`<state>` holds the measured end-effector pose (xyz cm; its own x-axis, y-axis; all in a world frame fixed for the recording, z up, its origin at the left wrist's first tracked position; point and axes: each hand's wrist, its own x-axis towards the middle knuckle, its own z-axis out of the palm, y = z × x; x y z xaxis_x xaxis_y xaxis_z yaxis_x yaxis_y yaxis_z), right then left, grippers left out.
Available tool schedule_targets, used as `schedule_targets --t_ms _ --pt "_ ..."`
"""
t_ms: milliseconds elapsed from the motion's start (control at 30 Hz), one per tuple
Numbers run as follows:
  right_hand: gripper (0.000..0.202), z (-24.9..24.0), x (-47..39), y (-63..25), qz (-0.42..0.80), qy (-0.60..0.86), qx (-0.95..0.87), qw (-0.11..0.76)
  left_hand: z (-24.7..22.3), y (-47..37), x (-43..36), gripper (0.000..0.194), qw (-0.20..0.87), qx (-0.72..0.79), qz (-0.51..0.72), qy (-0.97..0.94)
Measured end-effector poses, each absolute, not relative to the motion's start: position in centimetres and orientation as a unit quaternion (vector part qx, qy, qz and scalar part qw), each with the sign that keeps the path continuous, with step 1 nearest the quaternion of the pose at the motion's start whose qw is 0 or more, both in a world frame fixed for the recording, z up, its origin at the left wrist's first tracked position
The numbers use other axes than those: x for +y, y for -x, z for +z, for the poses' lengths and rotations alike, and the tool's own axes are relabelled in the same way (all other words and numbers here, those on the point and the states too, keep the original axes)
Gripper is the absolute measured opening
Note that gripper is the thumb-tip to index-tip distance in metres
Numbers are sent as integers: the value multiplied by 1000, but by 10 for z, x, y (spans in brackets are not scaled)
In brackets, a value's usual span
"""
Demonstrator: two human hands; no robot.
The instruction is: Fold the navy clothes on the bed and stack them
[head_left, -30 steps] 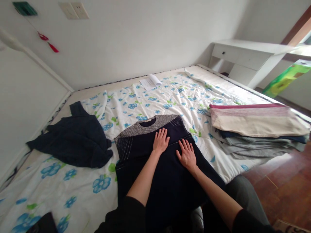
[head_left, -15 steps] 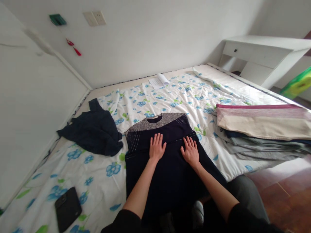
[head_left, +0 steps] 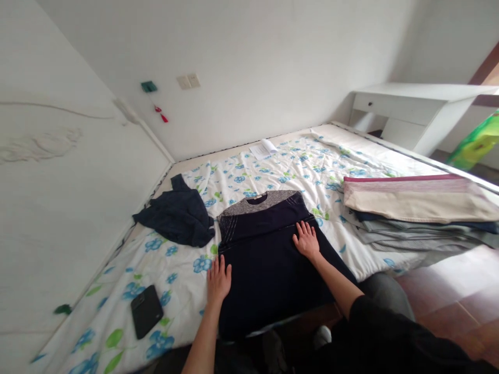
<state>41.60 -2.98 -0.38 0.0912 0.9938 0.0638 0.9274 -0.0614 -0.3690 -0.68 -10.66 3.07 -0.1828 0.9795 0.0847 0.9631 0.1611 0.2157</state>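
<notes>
The dark sweater (head_left: pixel 268 244) lies flat on the flowered bedsheet (head_left: pixel 296 166), its long axis running from the grey collar at twelve o'clock toward the person at six. The left hand (head_left: pixel 219 279) rests flat, fingers spread, on its nine o'clock edge. The right hand (head_left: pixel 307 241) presses flat near the three o'clock edge. A crumpled dark garment (head_left: pixel 177 218) lies at ten o'clock, a phone (head_left: pixel 146 310) at eight, folded laundry (head_left: pixel 417 210) at three.
</notes>
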Motion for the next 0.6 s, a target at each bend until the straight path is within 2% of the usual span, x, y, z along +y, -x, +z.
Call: schedule_targets --t_ms 167,333,467,600 --pt "76 -2 -44 -441 131 681 -705 147 37 0 -149 70 66 767 105 -630" --pt "75 -7 -76 -514 159 726 -647 169 39 1 -172 76 94 760 197 -612" --pt "70 -5 -98 -556 194 728 -611 245 44 0 -170 89 127 775 281 -552" --pt "68 -3 -118 -566 333 700 -525 351 51 -8 -177 96 238 789 356 -442"
